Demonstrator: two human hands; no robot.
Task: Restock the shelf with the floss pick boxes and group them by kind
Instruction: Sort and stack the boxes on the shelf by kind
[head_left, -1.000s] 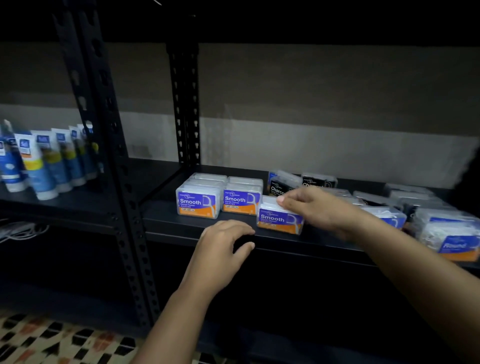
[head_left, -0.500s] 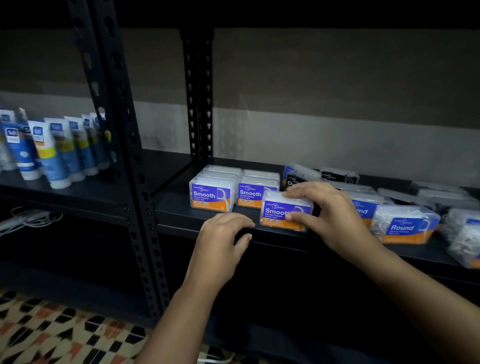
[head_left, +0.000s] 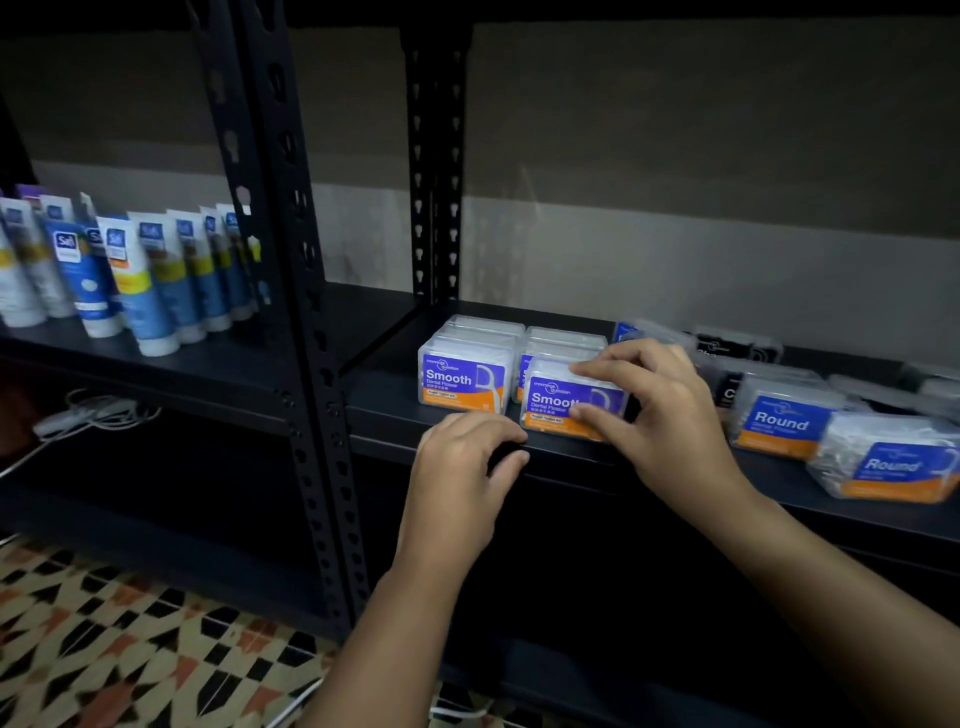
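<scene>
Head view: I look down at both my forearms reaching up from the bottom edge toward a dark metal shelf.
Floor: patterned tiles (head_left: 130, 649) lie at lower left, with a white cable (head_left: 296, 701) trailing across them.
Left hand: my left hand (head_left: 462, 478) is palm down at the shelf's front lip, fingers curled loosely over the edge and holding nothing.
Right hand: my right hand (head_left: 654, 415) pinches a Smooth box (head_left: 563, 405), thumb against its front label and fingers over the clear lid; wrist bent inward to the left.
Smooth box in hand: at the front of the shelf (head_left: 384, 410), label facing me, slightly tilted; I cannot tell whether its base is flat on the shelf.
Smooth group: just left of it stands another Smooth box (head_left: 461, 382), with more clear-lidded boxes (head_left: 563, 338) lined up behind both.
Round boxes: to the right of my right hand, one Round box (head_left: 782, 423) near the front and a second Round box (head_left: 888, 467) farther right, blurred and skewed.
Charcoal boxes: black-labelled boxes (head_left: 737, 345) are farther back, partly hidden by my right hand.
Left bay: blue and white tubes (head_left: 140, 280) stand upright in rows beyond the black upright post (head_left: 291, 312).
Wall: a pale two-tone wall (head_left: 675, 208) closes off the back.
</scene>
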